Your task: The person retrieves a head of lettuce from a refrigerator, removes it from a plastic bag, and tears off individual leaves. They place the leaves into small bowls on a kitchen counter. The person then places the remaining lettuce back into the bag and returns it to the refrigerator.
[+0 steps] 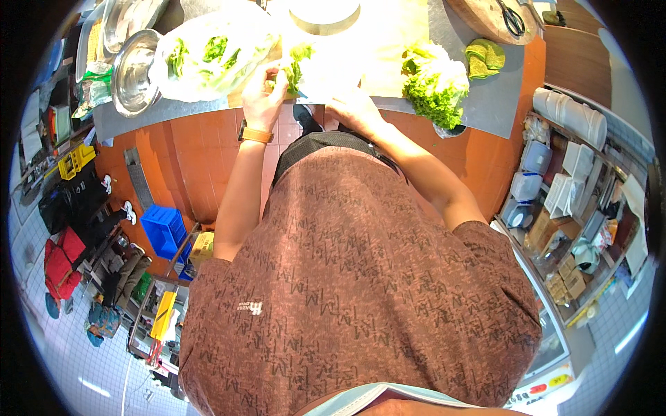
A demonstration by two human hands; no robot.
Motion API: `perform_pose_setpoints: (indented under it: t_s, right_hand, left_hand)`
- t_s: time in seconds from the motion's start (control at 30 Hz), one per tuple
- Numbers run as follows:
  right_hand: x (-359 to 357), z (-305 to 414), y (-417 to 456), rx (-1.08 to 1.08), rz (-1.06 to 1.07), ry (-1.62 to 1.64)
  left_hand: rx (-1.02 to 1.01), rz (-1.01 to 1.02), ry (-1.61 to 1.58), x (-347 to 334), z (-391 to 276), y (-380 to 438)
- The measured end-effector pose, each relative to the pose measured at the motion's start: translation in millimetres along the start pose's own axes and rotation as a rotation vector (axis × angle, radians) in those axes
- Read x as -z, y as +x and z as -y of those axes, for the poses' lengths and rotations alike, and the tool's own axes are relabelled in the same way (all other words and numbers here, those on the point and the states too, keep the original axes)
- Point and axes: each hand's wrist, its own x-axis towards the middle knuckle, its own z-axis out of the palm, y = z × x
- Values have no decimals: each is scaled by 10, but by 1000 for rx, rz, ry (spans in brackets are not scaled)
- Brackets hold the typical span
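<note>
My left hand [266, 96], with a watch on its wrist, pinches a small lettuce leaf [297, 67] at the near edge of the worktable. Just left of it lies a clear plastic bag [195, 88] with lettuce leaves inside. My right hand [356, 112] is at the table edge, its fingers curled beside a bright, overexposed patch; whether it holds anything cannot be told. A head of leafy lettuce [437, 83] rests further right, partly over the table's edge. A round pale object [323, 21] stands behind my hands, washed out by glare.
A steel bowl [136, 73] and a green-and-clear packet [94, 88] are at the left. A folded green cloth [485, 58] lies on the right, near a round wooden board [481, 18] bearing black-handled scissors [514, 23]. A blue crate [162, 229] sits below left; two people are beyond it.
</note>
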Motion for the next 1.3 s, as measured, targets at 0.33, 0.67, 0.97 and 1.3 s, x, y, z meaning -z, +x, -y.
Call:
perform_pose_setpoints:
  t_s: [0.33,0.67,0.97,1.3]
  right_hand:
    - [223,-232,-206,-806,-262,552]
    - [229,-561,40,-851,-422,349]
    - [144,-499,373,-787,-302,343]
    - [146,-470,274,-834,-161,478]
  left_hand:
    - [-523,-12,372,-115,-171,180]
    - [-594,177,349,-859,-53,-13]
    - [-252,146,589,-699,236,-28]
    - [-406,225,560,-628,369,26]
